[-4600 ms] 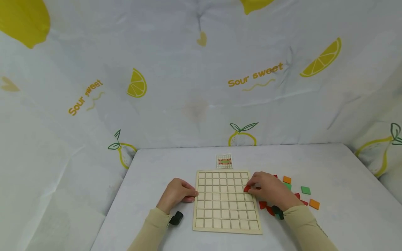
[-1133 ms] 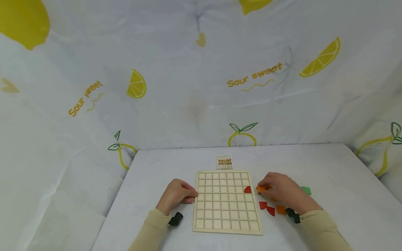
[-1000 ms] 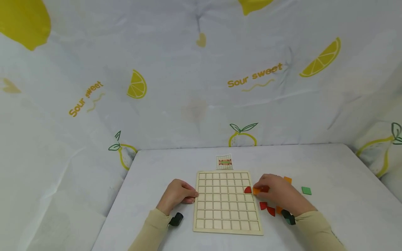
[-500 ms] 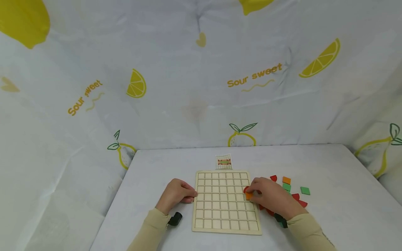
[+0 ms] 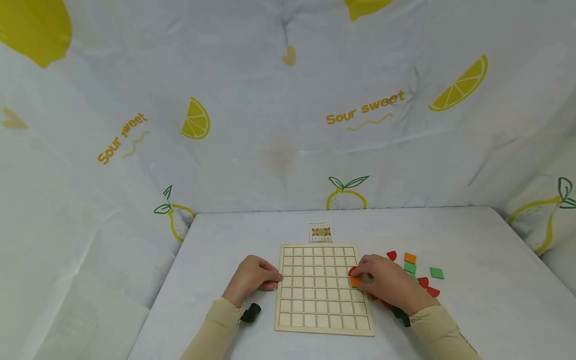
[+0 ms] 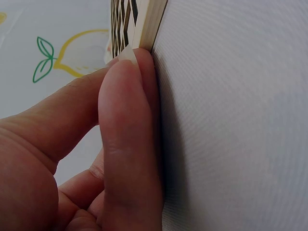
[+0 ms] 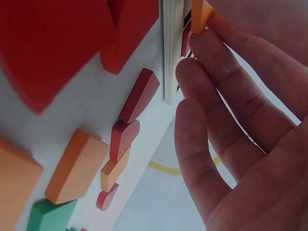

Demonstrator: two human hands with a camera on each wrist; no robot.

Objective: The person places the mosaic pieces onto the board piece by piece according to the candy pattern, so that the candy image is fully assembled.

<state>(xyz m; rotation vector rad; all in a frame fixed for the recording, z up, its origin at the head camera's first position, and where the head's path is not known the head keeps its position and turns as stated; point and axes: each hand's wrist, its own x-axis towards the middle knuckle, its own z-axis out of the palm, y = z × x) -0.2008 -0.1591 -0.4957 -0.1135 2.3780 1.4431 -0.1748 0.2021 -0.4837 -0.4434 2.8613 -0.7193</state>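
A pale wooden grid board (image 5: 315, 305) lies flat on the table. The left hand (image 5: 253, 276) pinches its left edge, thumb (image 6: 122, 110) and forefinger meeting at the board's rim (image 6: 149, 24) in the left wrist view. At the right side of the board, the right hand (image 5: 389, 280) pinches an orange square tile (image 5: 355, 282) between thumb and forefinger, over a cell of the rightmost column. In the right wrist view, this tile (image 7: 198, 19) stands at the board's surface, its other fingers extended. A red quarter-circle tile (image 5: 352, 271) sits in the cell just behind, partly covered by the fingertips.
Right of the board lie loose red tiles (image 5: 433, 291), green tiles (image 5: 436, 273) and orange tiles (image 5: 410, 258), some hidden under the right hand. A small pattern card (image 5: 320, 231) lies behind the board. Printed white cloth (image 5: 279, 125) rises behind the table.
The right hand let go of the red quarter-circle tile on the board, took an orange square tile from the right and carried it left onto the board. The left hand stays at the board's edge.
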